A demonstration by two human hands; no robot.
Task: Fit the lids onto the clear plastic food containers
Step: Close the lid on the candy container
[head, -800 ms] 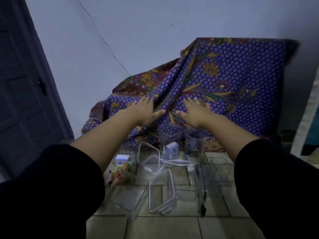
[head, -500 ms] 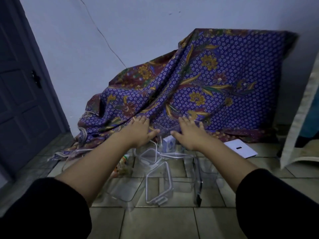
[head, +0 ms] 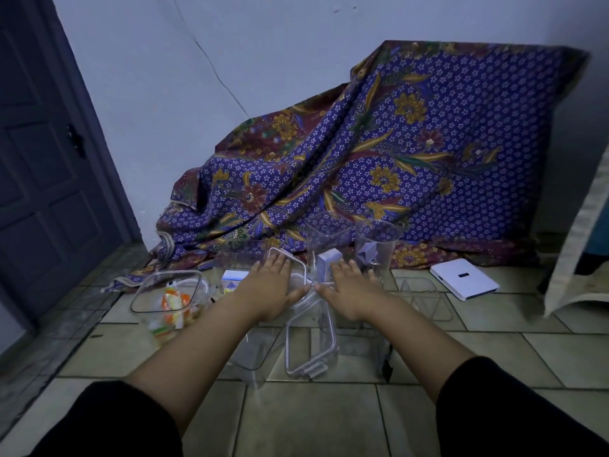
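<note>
Several clear plastic containers and lids lie on the tiled floor. My left hand (head: 273,285) hovers palm down, fingers spread, over a clear lid with a white rim (head: 298,268). My right hand (head: 351,288) is spread flat beside it, in front of two tall clear containers (head: 326,237) (head: 377,242) that hold small white boxes. A clear lid with a clip (head: 309,338) lies just below both hands. A square container (head: 164,298) at the left holds orange and white packets. Another clear container (head: 423,298) lies on the right. Neither hand holds anything.
A purple patterned cloth (head: 395,159) drapes over something against the wall behind the containers. A white flat device (head: 464,282) lies on the floor at the right. A dark door (head: 43,159) stands at the left. A pale fabric edge (head: 580,245) hangs at the far right.
Both hands have come down and back from the cloth to hover over the lids. The view has tilted down, showing more floor and the container with orange packets.
</note>
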